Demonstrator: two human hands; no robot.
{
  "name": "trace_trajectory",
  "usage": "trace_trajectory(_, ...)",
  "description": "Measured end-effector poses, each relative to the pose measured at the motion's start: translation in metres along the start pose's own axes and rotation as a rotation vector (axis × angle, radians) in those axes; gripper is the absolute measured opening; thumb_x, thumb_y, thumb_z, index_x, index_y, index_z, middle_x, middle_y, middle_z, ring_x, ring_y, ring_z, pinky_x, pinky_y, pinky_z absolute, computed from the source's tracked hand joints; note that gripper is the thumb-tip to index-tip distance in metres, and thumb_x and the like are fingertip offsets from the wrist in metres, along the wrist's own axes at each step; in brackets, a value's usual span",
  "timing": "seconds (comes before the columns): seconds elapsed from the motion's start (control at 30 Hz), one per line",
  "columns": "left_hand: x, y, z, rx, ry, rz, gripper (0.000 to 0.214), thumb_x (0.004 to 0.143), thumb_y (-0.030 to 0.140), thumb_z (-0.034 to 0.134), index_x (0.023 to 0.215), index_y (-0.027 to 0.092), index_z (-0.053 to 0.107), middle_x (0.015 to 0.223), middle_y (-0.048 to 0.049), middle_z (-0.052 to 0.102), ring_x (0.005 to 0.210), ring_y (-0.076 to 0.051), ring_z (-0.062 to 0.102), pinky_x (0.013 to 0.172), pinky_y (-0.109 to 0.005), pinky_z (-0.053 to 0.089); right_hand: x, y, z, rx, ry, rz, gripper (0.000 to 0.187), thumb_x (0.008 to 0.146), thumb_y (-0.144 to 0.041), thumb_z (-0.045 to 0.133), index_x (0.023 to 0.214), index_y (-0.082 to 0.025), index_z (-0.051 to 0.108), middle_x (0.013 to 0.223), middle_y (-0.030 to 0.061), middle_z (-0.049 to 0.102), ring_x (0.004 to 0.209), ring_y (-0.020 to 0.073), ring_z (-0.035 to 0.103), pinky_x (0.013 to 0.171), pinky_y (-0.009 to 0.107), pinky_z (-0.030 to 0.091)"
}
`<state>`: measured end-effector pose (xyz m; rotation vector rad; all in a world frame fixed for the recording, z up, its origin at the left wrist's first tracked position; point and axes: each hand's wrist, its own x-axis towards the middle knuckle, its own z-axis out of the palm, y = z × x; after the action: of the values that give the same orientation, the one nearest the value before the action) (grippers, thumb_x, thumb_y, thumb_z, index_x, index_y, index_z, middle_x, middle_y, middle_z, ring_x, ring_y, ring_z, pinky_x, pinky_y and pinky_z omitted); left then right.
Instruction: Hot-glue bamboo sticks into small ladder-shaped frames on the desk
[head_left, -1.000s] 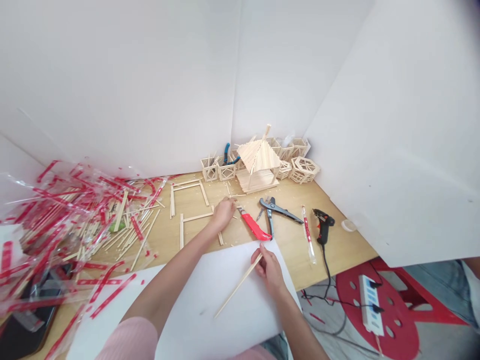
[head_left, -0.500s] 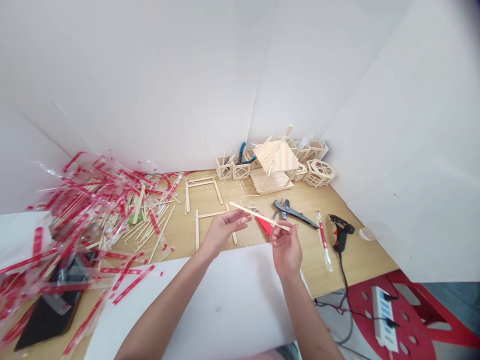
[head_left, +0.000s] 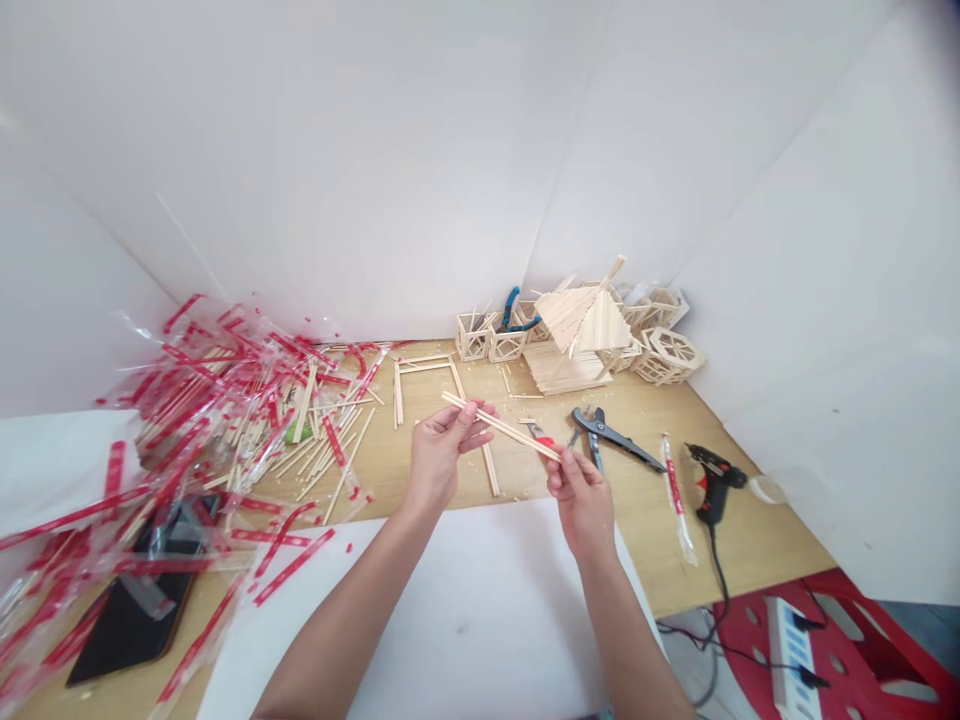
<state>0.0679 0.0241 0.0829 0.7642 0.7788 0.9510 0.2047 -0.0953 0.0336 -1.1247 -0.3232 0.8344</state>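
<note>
A pair of slim wooden chopsticks slants across in front of me, held above the table at both ends. My left hand pinches the far left part between thumb and fingers. At the lower right end, my right hand grips it with the fingertips. Behind the hands, stick frames lie on the wood, one partly covered by my left hand. Just beyond my right hand are a red-handled tool, partly hidden, and dark grey pliers-like cutters.
Red-and-clear wrappers and loose sticks heap up at left, over a black phone. White paper covers the near table. A stick-built house stands at the back. A hot glue gun lies right, its cord running past a power strip.
My left hand has closed its thumb and fingers on the chopsticks, where its fingers were spread before. My right hand has turned more palm-down. The whole view has shifted slightly, scene moving right.
</note>
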Motion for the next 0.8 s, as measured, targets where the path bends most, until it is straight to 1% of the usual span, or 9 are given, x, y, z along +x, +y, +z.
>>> trace_trajectory(0.1, 0.003, 0.007, -0.004, 0.027, 0.032, 0.057, 0.034, 0.068, 0.035, 0.075, 0.094, 0.012, 0.07, 0.092, -0.0109, 0.073, 0.086, -0.022, 0.069, 0.059, -0.022, 0.057, 0.01, -0.004, 0.007, -0.124, -0.047, 0.013, 0.027, 0.071, -0.037, 0.072, 0.088, -0.017, 0.073, 0.066, 0.0017, 0.062, 0.051, 0.0074, 0.049, 0.048, 0.023, 0.041)
trace_trajectory(0.2, 0.007, 0.018, -0.011, 0.004, 0.073, 0.115, 0.032, 0.065, 0.029, 0.077, 0.091, 0.013, 0.07, 0.091, -0.0095, 0.073, 0.085, -0.02, 0.069, 0.056, -0.019, 0.057, 0.024, -0.016, 0.02, -0.178, -0.159, 0.017, 0.028, 0.071, -0.036, 0.072, 0.091, -0.017, 0.073, 0.067, 0.0025, 0.065, 0.051, 0.0086, 0.052, 0.05, 0.024, 0.045)
trace_trajectory(0.27, 0.009, 0.027, -0.018, -0.051, 0.108, 0.132, 0.028, 0.064, 0.025, 0.078, 0.089, 0.013, 0.07, 0.09, -0.0085, 0.073, 0.082, -0.019, 0.07, 0.055, -0.016, 0.056, 0.033, -0.028, 0.031, -0.168, -0.286, 0.012, 0.028, 0.07, -0.036, 0.073, 0.092, -0.018, 0.074, 0.069, 0.0034, 0.067, 0.052, 0.0098, 0.055, 0.05, 0.024, 0.046)
trace_trajectory(0.4, 0.012, 0.045, -0.028, -0.187, 0.172, 0.121, 0.016, 0.07, 0.018, 0.073, 0.085, 0.013, 0.071, 0.09, -0.0068, 0.073, 0.077, -0.015, 0.07, 0.052, -0.011, 0.054, 0.048, -0.05, 0.052, -0.073, -0.629, 0.045, 0.039, 0.067, -0.042, 0.074, 0.099, -0.02, 0.073, 0.077, 0.0069, 0.07, 0.058, 0.0135, 0.06, 0.052, 0.026, 0.048)
trace_trajectory(0.47, 0.01, 0.05, -0.03, -0.237, 0.199, 0.116, 0.011, 0.073, 0.015, 0.07, 0.084, 0.013, 0.071, 0.089, -0.0057, 0.073, 0.074, -0.013, 0.07, 0.051, -0.009, 0.054, 0.052, -0.055, 0.061, -0.029, -0.732, 0.06, 0.04, 0.069, -0.046, 0.072, 0.099, -0.02, 0.073, 0.077, 0.0073, 0.07, 0.057, 0.0136, 0.061, 0.053, 0.027, 0.049)
trace_trajectory(0.53, 0.008, 0.054, -0.03, -0.264, 0.222, 0.123, 0.009, 0.075, 0.013, 0.068, 0.084, 0.013, 0.07, 0.088, -0.0049, 0.074, 0.071, -0.011, 0.07, 0.05, -0.008, 0.053, 0.055, -0.053, 0.068, 0.023, -0.751, 0.067, 0.038, 0.07, -0.048, 0.071, 0.096, -0.021, 0.073, 0.074, 0.0064, 0.07, 0.055, 0.0125, 0.06, 0.053, 0.026, 0.049)
trace_trajectory(0.63, 0.006, 0.056, -0.029, -0.263, 0.254, 0.156, 0.011, 0.076, 0.011, 0.066, 0.087, 0.013, 0.07, 0.088, -0.0049, 0.073, 0.074, -0.012, 0.07, 0.05, -0.008, 0.053, 0.056, -0.045, 0.075, 0.114, -0.717, 0.103, 0.034, 0.067, -0.048, 0.074, 0.088, -0.022, 0.075, 0.067, 0.0042, 0.069, 0.051, 0.0106, 0.058, 0.049, 0.023, 0.049)
trace_trajectory(0.73, 0.005, 0.054, -0.027, -0.238, 0.289, 0.177, 0.012, 0.075, 0.012, 0.068, 0.087, 0.013, 0.07, 0.088, -0.0051, 0.073, 0.077, -0.013, 0.07, 0.051, -0.009, 0.054, 0.057, -0.04, 0.074, 0.17, -0.677, 0.154, 0.027, 0.065, -0.045, 0.076, 0.08, -0.023, 0.076, 0.063, 0.0022, 0.068, 0.047, 0.0078, 0.054, 0.045, 0.019, 0.046)
trace_trajectory(0.8, 0.006, 0.051, -0.026, -0.211, 0.302, 0.185, 0.013, 0.074, 0.013, 0.07, 0.087, 0.013, 0.069, 0.088, -0.0053, 0.073, 0.077, -0.013, 0.07, 0.052, -0.009, 0.054, 0.058, -0.04, 0.071, 0.194, -0.635, 0.167, 0.025, 0.064, -0.043, 0.077, 0.079, -0.023, 0.076, 0.062, 0.0017, 0.068, 0.045, 0.0066, 0.053, 0.044, 0.017, 0.046)
